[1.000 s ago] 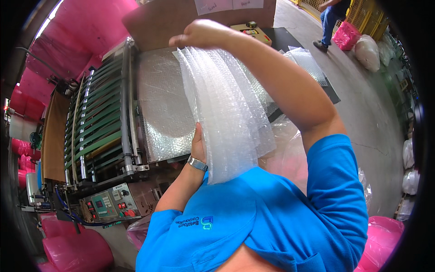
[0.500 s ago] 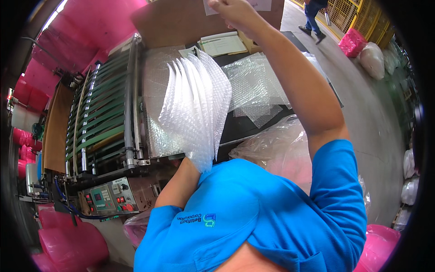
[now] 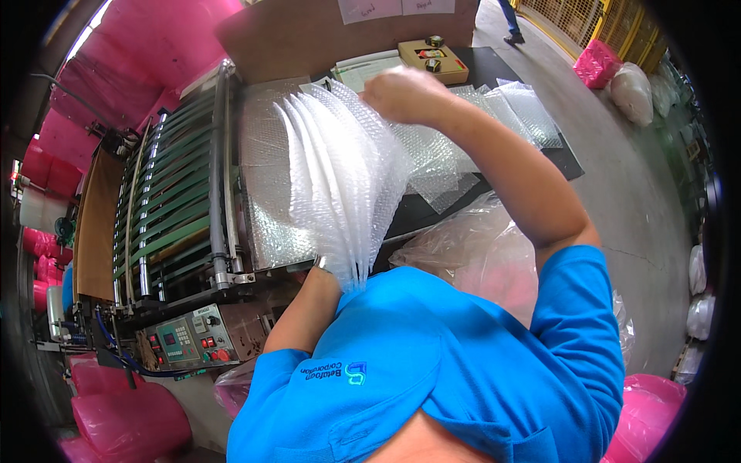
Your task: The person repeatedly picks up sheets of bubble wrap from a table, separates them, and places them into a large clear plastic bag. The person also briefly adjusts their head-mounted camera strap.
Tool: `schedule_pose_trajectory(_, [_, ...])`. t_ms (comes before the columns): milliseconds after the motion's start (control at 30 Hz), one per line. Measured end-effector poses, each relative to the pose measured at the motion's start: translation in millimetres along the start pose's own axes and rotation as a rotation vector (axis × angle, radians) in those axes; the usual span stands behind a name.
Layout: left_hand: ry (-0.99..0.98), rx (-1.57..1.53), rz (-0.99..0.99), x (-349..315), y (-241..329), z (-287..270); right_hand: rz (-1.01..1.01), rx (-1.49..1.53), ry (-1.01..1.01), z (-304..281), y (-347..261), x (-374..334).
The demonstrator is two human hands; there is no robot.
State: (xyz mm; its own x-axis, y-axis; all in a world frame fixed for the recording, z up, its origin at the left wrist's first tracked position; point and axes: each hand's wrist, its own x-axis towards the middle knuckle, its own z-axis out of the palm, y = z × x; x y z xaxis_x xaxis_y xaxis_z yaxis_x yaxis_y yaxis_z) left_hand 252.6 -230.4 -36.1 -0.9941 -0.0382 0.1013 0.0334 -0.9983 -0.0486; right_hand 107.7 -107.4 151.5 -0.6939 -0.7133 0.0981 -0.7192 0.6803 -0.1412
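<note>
Glossy clear plastic bubble-wrap sheets (image 3: pixel 340 177); matt brown cardboard board (image 3: pixel 301 38).

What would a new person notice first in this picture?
A fanned stack of bubble wrap sheets stands in the centre, the right hand at its top edge and the left hand mostly hidden at its bottom. Left of it runs a machine with green belts; pink rolls lie bottom left.

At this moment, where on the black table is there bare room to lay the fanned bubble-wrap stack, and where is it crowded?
Bare black table shows between the fanned bubble-wrap stack and the clear plastic bag. A strip at the right edge is also free. Crowded: loose bubble-wrap sheets under the right hand, and a cardboard box behind.
</note>
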Motion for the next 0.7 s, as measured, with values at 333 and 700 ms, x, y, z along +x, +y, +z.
schedule_pose_trajectory(333, [0.090, 0.170, -0.060, -6.1, 12.1, 7.3, -0.078, 0.490, 0.368, -11.2, 10.4, -5.2])
schedule_pose_trajectory(700, [0.209, 0.598, 0.132, -10.0, 12.5, 10.6, -0.020, 0.779, -0.156, 9.1, 2.3, -13.4])
